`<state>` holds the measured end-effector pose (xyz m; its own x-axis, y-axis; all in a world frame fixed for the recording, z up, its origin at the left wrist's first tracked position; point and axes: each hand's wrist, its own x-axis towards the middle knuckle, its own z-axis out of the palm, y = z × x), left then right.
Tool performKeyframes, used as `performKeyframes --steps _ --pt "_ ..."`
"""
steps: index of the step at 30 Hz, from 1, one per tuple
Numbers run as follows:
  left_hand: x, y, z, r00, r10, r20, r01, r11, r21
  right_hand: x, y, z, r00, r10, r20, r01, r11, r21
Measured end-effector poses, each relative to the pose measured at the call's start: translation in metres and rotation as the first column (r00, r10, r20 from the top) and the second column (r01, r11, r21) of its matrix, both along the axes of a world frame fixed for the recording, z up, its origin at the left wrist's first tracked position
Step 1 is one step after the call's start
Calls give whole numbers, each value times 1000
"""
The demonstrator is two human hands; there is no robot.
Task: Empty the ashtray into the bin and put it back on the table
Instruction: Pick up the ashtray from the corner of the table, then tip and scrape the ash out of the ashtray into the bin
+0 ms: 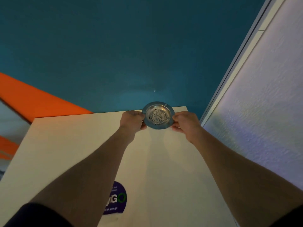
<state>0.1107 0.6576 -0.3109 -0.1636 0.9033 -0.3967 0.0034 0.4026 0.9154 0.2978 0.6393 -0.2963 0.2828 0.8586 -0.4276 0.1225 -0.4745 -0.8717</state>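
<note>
1. Head view: a round metal ashtray (157, 115) sits at the far edge of a white table (82, 145), near its far right corner, its far rim reaching just past that edge against the teal floor (131, 46).
2. Grey ash (156, 115) fills the middle of the ashtray's bowl, and the ashtray is level.
3. The left hand (132, 120) grasps the ashtray's left rim, thumb on top and fingers curled beneath.
4. The right hand (186, 122) grasps the right rim in the same way, thumb over the lip, fingertips under it.
5. Whether the ashtray rests on the table or is raised slightly off it cannot be told.
6. Both bare forearms stretch from the near edge of the table towards the far edge, with dark sleeves showing at the bottom corners of the view.
7. A round purple sticker (117, 198) with white and green lettering lies near the table's near edge, partly covered by the left arm.
8. An orange surface (32, 99) lies beyond the table's far left corner, and a white textured wall (262, 112) runs along the right side.
</note>
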Motion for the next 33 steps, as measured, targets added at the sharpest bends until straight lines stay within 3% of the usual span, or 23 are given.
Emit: performKeyframes --steps 15,33 --pt "-119 -85 41 991 130 9 -130 991 13 -119 -65 42 996 87 -11 -87 996 13" --pt "-299 -182 51 932 361 25 -361 932 29 -302 -116 49 945 328 -7 -328 945 1"
